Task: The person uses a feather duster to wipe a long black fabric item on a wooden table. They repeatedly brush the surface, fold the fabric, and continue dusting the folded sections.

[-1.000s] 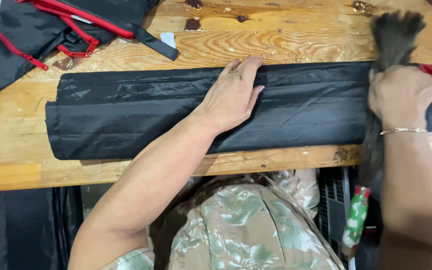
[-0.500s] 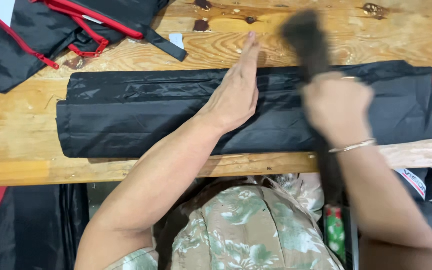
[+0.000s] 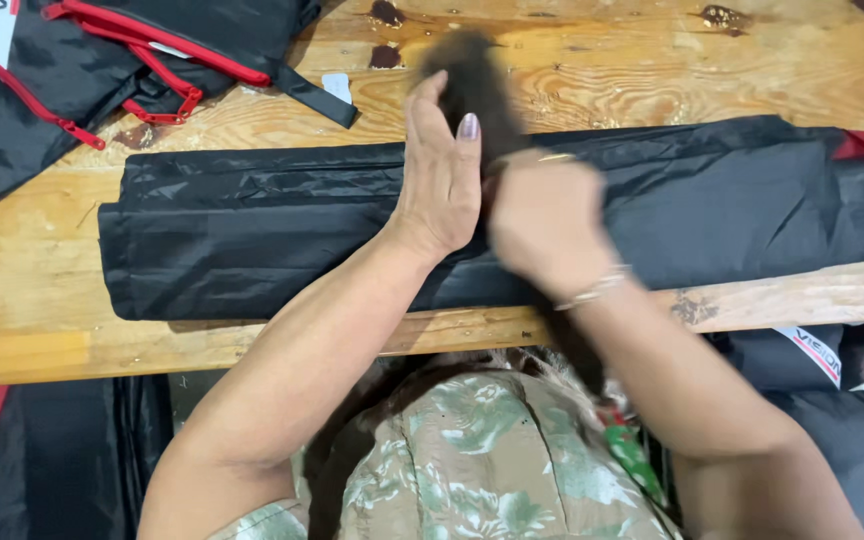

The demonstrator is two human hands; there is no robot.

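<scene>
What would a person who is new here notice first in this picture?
First, the long folded black fabric lying across the middle of the wooden table. The left hand presses flat on it at the centre, and right beside it the right hand grips a dark brown brush, blurred, over the fabric. At the top left corner lies a black bag with red zips.

Wood bench (image 3: 252,345) w/ black fabric (image 3: 272,235)
</scene>
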